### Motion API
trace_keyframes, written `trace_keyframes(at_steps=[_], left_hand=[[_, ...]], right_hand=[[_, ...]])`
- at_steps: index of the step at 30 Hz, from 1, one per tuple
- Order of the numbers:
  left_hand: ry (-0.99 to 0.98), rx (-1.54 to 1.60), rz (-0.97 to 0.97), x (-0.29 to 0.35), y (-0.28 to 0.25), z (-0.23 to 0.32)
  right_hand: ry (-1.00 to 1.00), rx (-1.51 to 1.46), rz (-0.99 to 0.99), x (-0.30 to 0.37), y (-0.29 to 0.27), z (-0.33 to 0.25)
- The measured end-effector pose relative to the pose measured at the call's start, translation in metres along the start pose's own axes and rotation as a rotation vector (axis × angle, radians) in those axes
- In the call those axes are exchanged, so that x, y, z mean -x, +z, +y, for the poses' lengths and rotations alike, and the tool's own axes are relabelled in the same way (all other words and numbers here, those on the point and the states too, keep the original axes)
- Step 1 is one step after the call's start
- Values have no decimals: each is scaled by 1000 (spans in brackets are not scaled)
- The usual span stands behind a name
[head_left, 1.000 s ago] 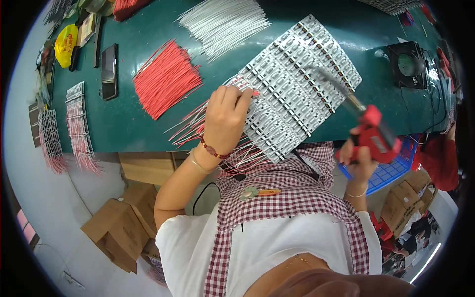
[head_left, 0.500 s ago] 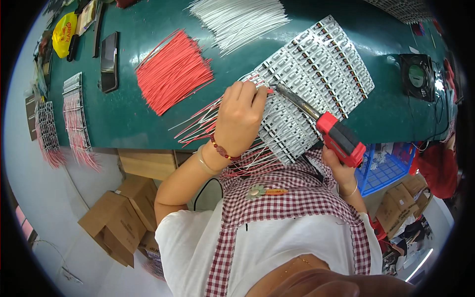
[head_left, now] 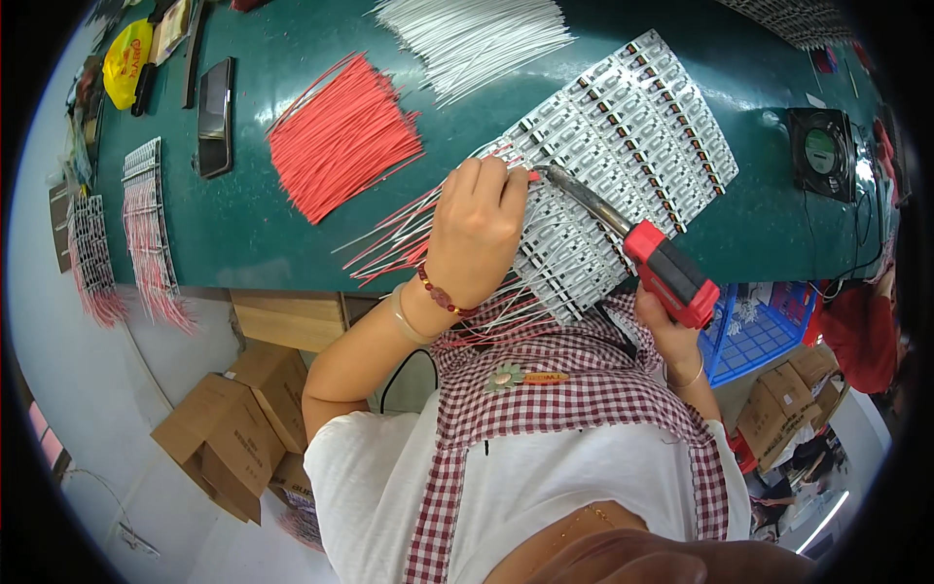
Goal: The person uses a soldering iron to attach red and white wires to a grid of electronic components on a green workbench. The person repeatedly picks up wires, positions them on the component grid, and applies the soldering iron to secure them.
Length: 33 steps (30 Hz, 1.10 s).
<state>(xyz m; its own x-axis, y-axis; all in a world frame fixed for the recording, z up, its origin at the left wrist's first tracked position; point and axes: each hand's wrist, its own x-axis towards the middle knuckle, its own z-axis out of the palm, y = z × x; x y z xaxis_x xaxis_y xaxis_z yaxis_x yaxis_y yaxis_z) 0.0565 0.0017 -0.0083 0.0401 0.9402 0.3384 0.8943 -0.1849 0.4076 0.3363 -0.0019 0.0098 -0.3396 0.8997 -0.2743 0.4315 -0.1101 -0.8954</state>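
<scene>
My left hand [head_left: 477,219] is closed in a pinch, with the end of a red wire [head_left: 533,176] poking out past the fingertips. That end meets the bent metal tip of a red-and-black soldering gun [head_left: 671,273], or lies right beside it. My right hand [head_left: 664,326] grips the soldering gun from below, its fingers partly hidden by the tool. Beneath both lies a slanted panel of small white circuit boards [head_left: 647,127] in rows. Red and white wires [head_left: 394,238] trail from its left part, under my left hand and over the table edge.
Bundles of red wires [head_left: 341,141] and white wires [head_left: 472,39] lie on the green table [head_left: 229,229]. A phone [head_left: 215,117] and wired board strips [head_left: 146,209] are at left, a small black fan [head_left: 820,153] at right. A blue basket [head_left: 749,355] stands below the edge.
My left hand has shifted very slightly right, bringing the red wire end closer to the soldering gun's tip. My right hand and the panel stay nearly where they were.
</scene>
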Motion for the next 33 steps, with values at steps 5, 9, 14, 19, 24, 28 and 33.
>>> trace_keyframes(at_steps=[5,9,14,19,24,28,33], left_hand=[[5,-17,-13,-1,-1,2],[3,-32,-15,-2,-1,3],[5,-72,-20,-2,-1,3],[3,15,30,1,-7,7],[5,22,-6,5,0,11],[-13,3,-15,6,1,13],[-16,4,-30,4,0,14]], right_hand=[[-28,-65,20,13,-3,19],[-63,-135,26,12,-4,16],[-45,-203,26,16,-5,18],[-40,-196,25,22,-6,22],[-32,-190,-7,24,-5,26],[-45,-151,-30,27,-5,35],[-161,-68,-82,16,-7,33]])
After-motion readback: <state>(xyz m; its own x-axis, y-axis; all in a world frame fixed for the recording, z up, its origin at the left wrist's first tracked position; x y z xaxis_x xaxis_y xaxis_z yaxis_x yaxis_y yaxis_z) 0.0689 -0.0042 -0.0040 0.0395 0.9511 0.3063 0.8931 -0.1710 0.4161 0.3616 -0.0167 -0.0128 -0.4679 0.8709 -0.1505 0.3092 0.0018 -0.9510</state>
